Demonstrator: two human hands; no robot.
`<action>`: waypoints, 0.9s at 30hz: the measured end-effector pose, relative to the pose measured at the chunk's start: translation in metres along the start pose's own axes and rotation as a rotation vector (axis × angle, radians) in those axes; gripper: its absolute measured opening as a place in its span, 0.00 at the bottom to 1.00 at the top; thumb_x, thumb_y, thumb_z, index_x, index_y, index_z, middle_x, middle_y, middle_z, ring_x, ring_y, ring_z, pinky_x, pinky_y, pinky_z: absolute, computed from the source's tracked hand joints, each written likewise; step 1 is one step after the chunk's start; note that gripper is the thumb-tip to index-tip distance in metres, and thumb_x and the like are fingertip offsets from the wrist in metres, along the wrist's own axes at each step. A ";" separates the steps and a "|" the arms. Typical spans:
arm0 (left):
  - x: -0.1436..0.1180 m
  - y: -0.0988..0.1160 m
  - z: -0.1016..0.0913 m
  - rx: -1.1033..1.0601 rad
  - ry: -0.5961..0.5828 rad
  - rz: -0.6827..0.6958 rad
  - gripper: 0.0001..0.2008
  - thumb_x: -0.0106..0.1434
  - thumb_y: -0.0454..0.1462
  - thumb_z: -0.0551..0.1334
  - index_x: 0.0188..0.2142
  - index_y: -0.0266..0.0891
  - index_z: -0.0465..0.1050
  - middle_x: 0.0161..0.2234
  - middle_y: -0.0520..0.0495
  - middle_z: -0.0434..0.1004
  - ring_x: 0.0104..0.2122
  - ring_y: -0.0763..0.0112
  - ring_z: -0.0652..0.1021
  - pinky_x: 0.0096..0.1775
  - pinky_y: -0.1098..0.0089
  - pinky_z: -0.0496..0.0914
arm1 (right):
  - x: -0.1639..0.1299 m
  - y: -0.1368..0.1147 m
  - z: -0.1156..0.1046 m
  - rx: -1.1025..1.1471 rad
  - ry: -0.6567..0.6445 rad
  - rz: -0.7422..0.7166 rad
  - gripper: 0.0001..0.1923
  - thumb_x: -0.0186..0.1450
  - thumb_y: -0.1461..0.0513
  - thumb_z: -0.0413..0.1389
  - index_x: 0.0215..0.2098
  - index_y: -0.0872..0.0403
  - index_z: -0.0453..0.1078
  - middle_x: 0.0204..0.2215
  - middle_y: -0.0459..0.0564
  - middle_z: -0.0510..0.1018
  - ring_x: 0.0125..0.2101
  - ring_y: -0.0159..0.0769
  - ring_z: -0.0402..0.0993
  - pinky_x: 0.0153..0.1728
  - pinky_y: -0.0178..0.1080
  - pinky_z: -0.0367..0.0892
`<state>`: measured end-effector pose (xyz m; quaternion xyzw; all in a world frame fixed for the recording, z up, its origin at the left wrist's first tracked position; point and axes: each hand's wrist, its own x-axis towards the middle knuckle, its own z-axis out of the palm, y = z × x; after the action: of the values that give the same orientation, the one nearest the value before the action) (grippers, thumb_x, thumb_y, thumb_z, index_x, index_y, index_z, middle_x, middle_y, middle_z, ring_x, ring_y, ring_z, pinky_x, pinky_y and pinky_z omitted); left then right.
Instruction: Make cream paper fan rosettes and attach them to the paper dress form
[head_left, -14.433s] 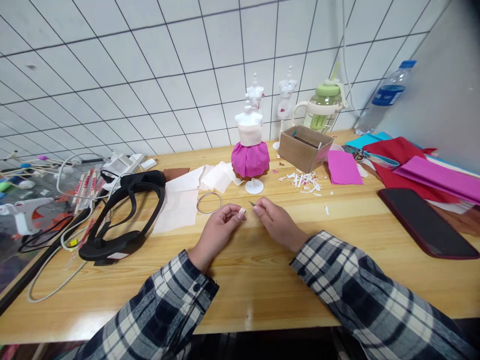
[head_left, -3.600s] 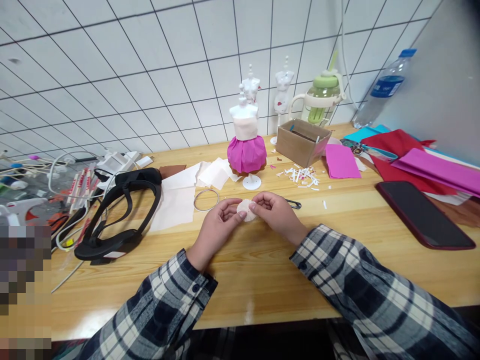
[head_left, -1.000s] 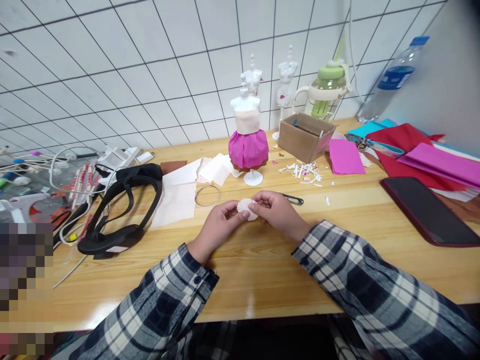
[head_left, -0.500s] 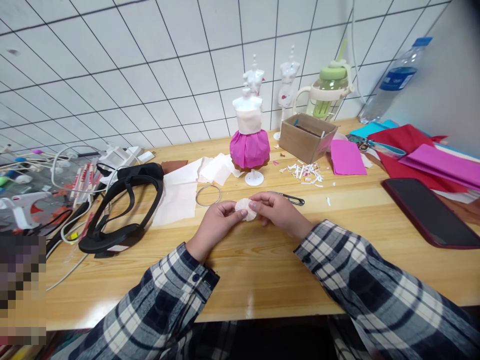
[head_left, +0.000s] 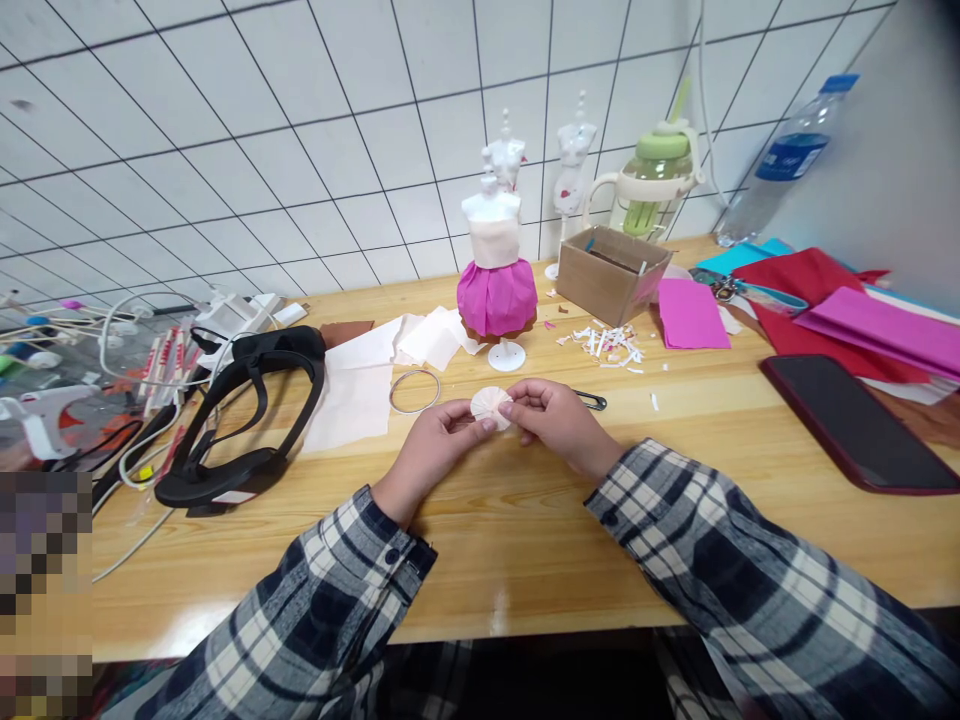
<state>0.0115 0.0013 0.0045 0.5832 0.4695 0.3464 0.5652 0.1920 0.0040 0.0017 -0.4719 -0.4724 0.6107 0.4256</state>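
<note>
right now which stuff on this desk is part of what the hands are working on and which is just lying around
In use:
- left hand
- right hand
- pleated paper disc, pinched by both hands

Lying about:
- metal ring
- small scissors
- dressed mannequin
- cardboard box
- paper scraps
- phone
- black head strap

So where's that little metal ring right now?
The metal ring lies flat on the wooden table, just left of the left hand, touching the cream paper sheet.
</note>
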 end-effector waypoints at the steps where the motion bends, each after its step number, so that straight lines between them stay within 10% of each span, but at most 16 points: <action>1: 0.000 -0.001 0.000 0.025 0.002 -0.006 0.20 0.56 0.46 0.70 0.44 0.36 0.79 0.44 0.42 0.83 0.42 0.59 0.79 0.47 0.64 0.70 | 0.000 0.000 0.001 -0.001 -0.006 0.008 0.12 0.54 0.57 0.64 0.32 0.55 0.71 0.26 0.45 0.75 0.22 0.26 0.66 0.18 0.28 0.65; 16: -0.002 -0.002 -0.001 0.476 0.039 0.166 0.14 0.60 0.46 0.65 0.31 0.36 0.78 0.29 0.48 0.79 0.30 0.68 0.76 0.33 0.70 0.68 | 0.003 0.008 -0.003 -0.230 -0.097 -0.073 0.10 0.54 0.57 0.64 0.29 0.56 0.75 0.23 0.45 0.76 0.23 0.29 0.68 0.23 0.32 0.63; 23: 0.003 -0.006 -0.016 0.788 0.231 0.562 0.04 0.59 0.33 0.64 0.33 0.39 0.79 0.34 0.46 0.81 0.36 0.65 0.78 0.42 0.64 0.71 | -0.001 0.004 -0.005 -0.104 -0.207 -0.146 0.44 0.51 0.63 0.67 0.64 0.49 0.60 0.54 0.54 0.74 0.43 0.36 0.75 0.35 0.34 0.73; 27: 0.001 0.000 -0.022 0.929 0.239 0.709 0.10 0.58 0.28 0.62 0.36 0.40 0.80 0.35 0.46 0.81 0.38 0.64 0.77 0.43 0.63 0.71 | -0.004 -0.004 -0.004 0.097 -0.138 0.094 0.24 0.60 0.57 0.60 0.54 0.52 0.68 0.44 0.53 0.77 0.36 0.35 0.75 0.28 0.36 0.75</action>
<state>-0.0086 0.0094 0.0069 0.8475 0.4089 0.3356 0.0440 0.1966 0.0012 0.0057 -0.4291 -0.4480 0.6832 0.3853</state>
